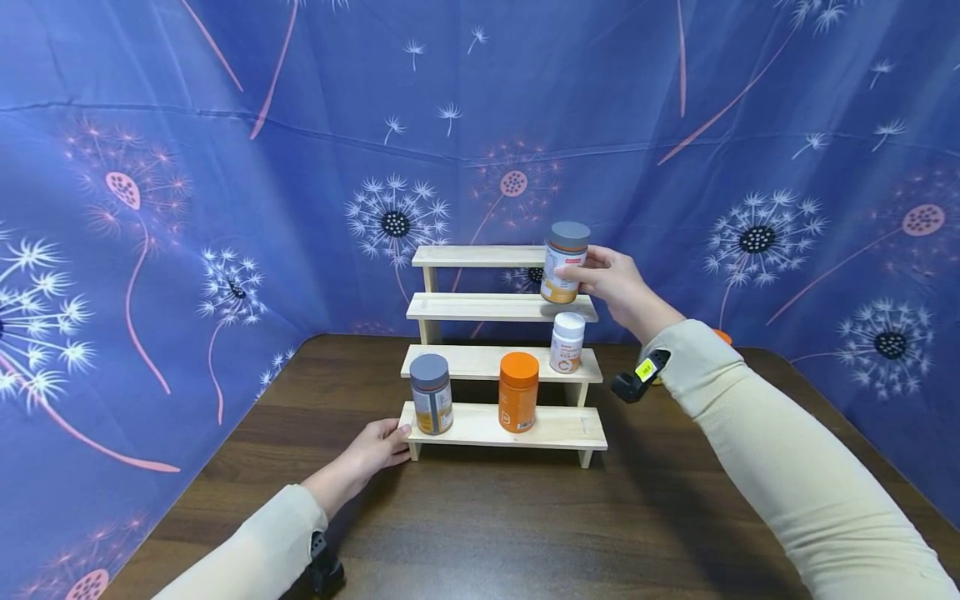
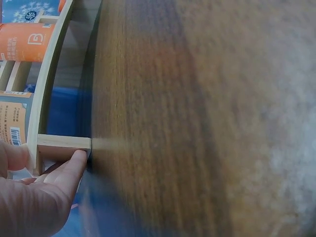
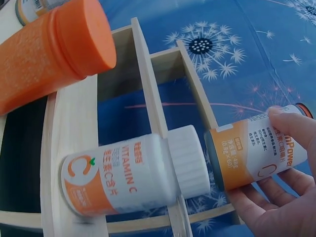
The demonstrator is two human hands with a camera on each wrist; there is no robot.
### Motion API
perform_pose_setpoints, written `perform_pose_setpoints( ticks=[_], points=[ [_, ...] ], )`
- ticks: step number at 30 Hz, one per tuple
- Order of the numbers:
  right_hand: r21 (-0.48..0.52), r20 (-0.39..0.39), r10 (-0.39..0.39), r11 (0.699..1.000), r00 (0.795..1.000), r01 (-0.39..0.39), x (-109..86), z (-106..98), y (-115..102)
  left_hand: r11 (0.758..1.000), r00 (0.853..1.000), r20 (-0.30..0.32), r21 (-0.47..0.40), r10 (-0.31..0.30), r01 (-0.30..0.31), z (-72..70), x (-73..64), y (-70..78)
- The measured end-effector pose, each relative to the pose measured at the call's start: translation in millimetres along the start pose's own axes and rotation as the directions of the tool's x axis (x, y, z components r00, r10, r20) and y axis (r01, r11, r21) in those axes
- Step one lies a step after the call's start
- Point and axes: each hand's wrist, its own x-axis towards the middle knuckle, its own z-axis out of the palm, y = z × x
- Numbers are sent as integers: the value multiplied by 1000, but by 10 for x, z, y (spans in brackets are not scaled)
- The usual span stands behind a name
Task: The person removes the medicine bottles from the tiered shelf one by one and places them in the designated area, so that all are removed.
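Note:
My right hand [image 1: 613,279] grips a vitamin bottle [image 1: 561,271] with a grey lid, a white label and an orange-yellow lower band. It is upright, close over the second-highest tier of a four-step wooden display rack [image 1: 472,418]. In the right wrist view, my thumb lies on the label and the fingers curl round the other side. My left hand [image 1: 373,447] pinches the left end of the bottom tier, beside its leg [image 2: 64,142]. A white vitamin C bottle [image 1: 567,343] stands on the tier above the bottom one. On the bottom tier stand another grey-lidded bottle [image 1: 431,396] and an orange bottle [image 1: 518,392].
The rack stands on a dark brown wooden table [image 1: 495,517]. Partly hidden behind my right forearm is something with an orange top [image 1: 722,337]. A blue cloth [image 1: 315,217] with dandelion prints hangs close behind the rack and along the sides.

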Motion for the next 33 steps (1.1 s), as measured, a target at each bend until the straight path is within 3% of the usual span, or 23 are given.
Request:
perform_pose_setpoints(
  ticks=[8, 33],
  points=[
    [-23, -43, -1, 1000, 999, 0, -3, -106, 66, 1000, 999, -38, -1, -8, 8, 3, 17, -25],
    [14, -122, 69, 998, 990, -68, -108, -484, 377, 1000, 998, -56, 20, -9, 10, 26, 8, -20]
  ],
)
